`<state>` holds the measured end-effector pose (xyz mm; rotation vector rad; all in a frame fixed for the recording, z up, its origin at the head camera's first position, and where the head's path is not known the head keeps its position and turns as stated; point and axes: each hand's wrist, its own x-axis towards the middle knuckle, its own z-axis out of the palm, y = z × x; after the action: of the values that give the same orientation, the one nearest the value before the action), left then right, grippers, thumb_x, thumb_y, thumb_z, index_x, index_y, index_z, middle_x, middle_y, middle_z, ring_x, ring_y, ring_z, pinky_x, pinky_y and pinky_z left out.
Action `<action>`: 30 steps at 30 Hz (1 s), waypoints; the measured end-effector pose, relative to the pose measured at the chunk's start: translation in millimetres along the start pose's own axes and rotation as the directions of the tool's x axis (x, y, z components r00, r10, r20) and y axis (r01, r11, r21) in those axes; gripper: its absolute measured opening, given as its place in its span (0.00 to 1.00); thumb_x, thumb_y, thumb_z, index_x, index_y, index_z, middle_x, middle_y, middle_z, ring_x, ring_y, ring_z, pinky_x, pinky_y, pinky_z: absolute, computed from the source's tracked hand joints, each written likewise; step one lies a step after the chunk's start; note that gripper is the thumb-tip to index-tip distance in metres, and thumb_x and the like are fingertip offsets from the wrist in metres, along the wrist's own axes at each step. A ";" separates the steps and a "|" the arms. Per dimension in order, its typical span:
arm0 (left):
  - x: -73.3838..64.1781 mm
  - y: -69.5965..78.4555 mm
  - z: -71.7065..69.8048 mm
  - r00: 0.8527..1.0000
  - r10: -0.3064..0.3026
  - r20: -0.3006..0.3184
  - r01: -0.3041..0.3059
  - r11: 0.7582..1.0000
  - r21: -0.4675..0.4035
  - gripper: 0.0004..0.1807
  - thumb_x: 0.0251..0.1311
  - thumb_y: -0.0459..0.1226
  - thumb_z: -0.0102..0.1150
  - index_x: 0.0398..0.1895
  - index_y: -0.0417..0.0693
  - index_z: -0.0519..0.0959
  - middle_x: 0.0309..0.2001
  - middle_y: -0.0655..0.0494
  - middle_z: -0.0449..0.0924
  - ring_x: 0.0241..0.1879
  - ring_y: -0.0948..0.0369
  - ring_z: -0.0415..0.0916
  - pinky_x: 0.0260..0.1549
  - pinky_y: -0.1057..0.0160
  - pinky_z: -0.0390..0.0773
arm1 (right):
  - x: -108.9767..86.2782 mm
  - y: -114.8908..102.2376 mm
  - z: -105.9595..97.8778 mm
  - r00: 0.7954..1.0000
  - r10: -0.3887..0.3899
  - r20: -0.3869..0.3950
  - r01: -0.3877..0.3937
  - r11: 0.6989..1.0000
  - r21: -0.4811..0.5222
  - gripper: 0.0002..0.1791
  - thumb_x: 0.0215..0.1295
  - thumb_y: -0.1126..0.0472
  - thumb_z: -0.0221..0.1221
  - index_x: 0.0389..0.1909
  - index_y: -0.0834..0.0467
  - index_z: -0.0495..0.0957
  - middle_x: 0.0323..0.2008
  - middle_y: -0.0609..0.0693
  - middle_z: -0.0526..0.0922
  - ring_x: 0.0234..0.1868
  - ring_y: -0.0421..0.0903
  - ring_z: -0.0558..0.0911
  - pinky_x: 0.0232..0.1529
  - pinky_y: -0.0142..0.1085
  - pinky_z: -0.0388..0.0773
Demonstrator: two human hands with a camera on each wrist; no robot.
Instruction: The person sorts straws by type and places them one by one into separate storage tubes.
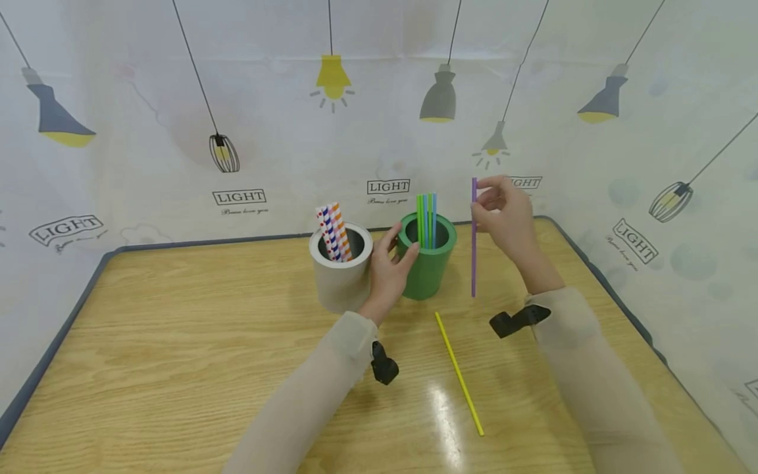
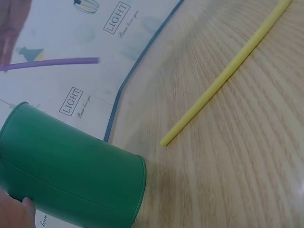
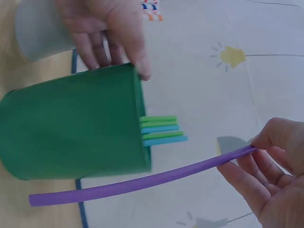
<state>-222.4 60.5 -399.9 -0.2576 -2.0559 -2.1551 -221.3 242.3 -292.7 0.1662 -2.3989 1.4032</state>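
A purple straw (image 1: 474,257) hangs upright from my right hand (image 1: 506,214), pinched between thumb and fingers near its top. It stands just to the right of a green cup (image 1: 423,276), apart from it. Several green and blue straws (image 3: 161,130) stick out of that cup. My left hand (image 1: 389,273) rests against the cup's left side, thumb and fingers spread at the rim. A yellow straw (image 1: 458,372) lies on the table in front of the cup.
A white cup (image 1: 340,286) with several patterned paper straws (image 1: 334,234) stands left of my left hand. The wooden table (image 1: 177,329) ends at a wall covering (image 1: 284,131) with printed lamps, close behind both cups.
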 end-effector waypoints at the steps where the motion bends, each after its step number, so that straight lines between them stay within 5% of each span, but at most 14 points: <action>1: 0.1 0.1 -0.1 1.000 -0.001 0.001 0.001 1.000 0.001 0.30 0.58 0.40 0.59 0.64 0.45 0.65 0.61 0.46 0.60 0.60 0.52 0.62 0.57 0.51 0.67 | 2.5 -4.5 0.7 1.000 -0.017 -0.016 0.017 1.000 -0.009 0.17 0.58 0.70 0.55 0.49 0.65 0.70 0.31 0.53 0.73 0.29 0.40 0.76 0.25 0.34 0.82; 10: 0.6 0.8 -0.1 1.000 -0.021 -0.005 0.021 1.000 0.013 0.30 0.58 0.40 0.59 0.64 0.46 0.65 0.60 0.46 0.60 0.59 0.53 0.62 0.56 0.54 0.68 | 22.2 -42.5 10.4 0.986 -0.127 -0.111 0.131 0.991 0.035 0.17 0.57 0.69 0.56 0.49 0.65 0.71 0.29 0.50 0.73 0.31 0.41 0.76 0.25 0.27 0.80; 19: -0.1 0.0 -0.1 1.000 -0.015 -0.001 0.015 1.000 0.007 0.31 0.58 0.41 0.59 0.64 0.46 0.64 0.60 0.47 0.61 0.59 0.54 0.62 0.56 0.56 0.68 | 30.8 -65.4 14.1 0.943 -0.260 -0.209 0.287 0.952 0.110 0.14 0.56 0.73 0.56 0.45 0.65 0.72 0.28 0.48 0.73 0.31 0.43 0.75 0.26 0.27 0.80; 24: -0.2 0.4 -0.3 1.000 -0.029 0.002 0.029 0.999 0.014 0.31 0.58 0.41 0.59 0.64 0.47 0.65 0.59 0.46 0.60 0.59 0.54 0.62 0.56 0.58 0.68 | 30.1 -61.6 20.3 0.937 -0.276 -0.213 0.301 0.949 0.093 0.14 0.56 0.75 0.55 0.44 0.69 0.71 0.28 0.53 0.74 0.30 0.42 0.74 0.34 0.27 0.78; 30: -1.0 2.3 -0.2 0.999 -0.033 -0.007 0.033 0.999 0.017 0.30 0.58 0.41 0.59 0.64 0.47 0.65 0.58 0.46 0.61 0.58 0.53 0.63 0.56 0.57 0.69 | 32.8 -35.3 28.3 0.968 -0.194 -0.161 0.206 0.977 0.061 0.15 0.57 0.72 0.57 0.46 0.67 0.71 0.28 0.52 0.75 0.31 0.40 0.75 0.31 0.26 0.78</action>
<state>-220.9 60.1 -398.0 -0.2156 -2.0893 -2.1529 -248.9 202.8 -264.5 0.2995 -2.1387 1.3632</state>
